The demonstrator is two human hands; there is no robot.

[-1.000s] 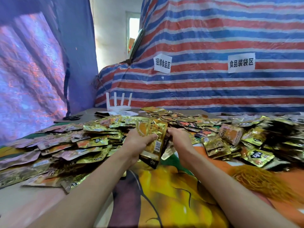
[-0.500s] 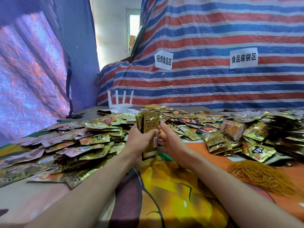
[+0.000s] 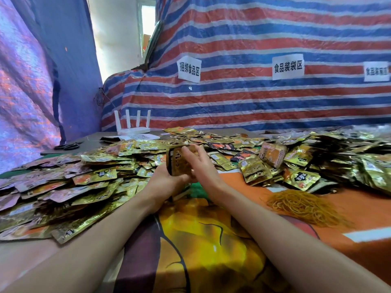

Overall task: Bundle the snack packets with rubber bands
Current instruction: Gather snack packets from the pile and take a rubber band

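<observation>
1. In the middle of the frame the person holds a stack of packets (image 3: 178, 163) upright, just above the table and in front of the big heap.
2. The left hand (image 3: 167, 183) grips the stack from below and from the left. Its fingers are curled round the lower end.
3. The right hand (image 3: 204, 167) lies against the right face of the stack. Its fingers (image 3: 190, 151) are stretched fairly straight up towards the top edge, pressing rather than clutching.
4. I cannot tell whether a band is on the stack yet; the hands cover most of it.
5. The rubber bands (image 3: 304, 206) lie in a tangled yellow-orange pile at right of centre. They are near the right forearm and apart from both hands.
6. Loose packets (image 3: 74, 187), mostly gold foil, are spread in a thick layer from the left edge across the back of the table to the right edge.
7. The table cloth (image 3: 201, 246) shows bare in the lower middle, bright yellow, orange and green, under both forearms.
8. At the back left a white router (image 3: 132, 129) with four aerials stands on the table. A pair of scissors (image 3: 67, 146) lies further to the left.
9. Behind everything hangs a striped tarp (image 3: 254, 106) in red, blue and white, with white paper signs (image 3: 189, 68) stuck on it.
</observation>
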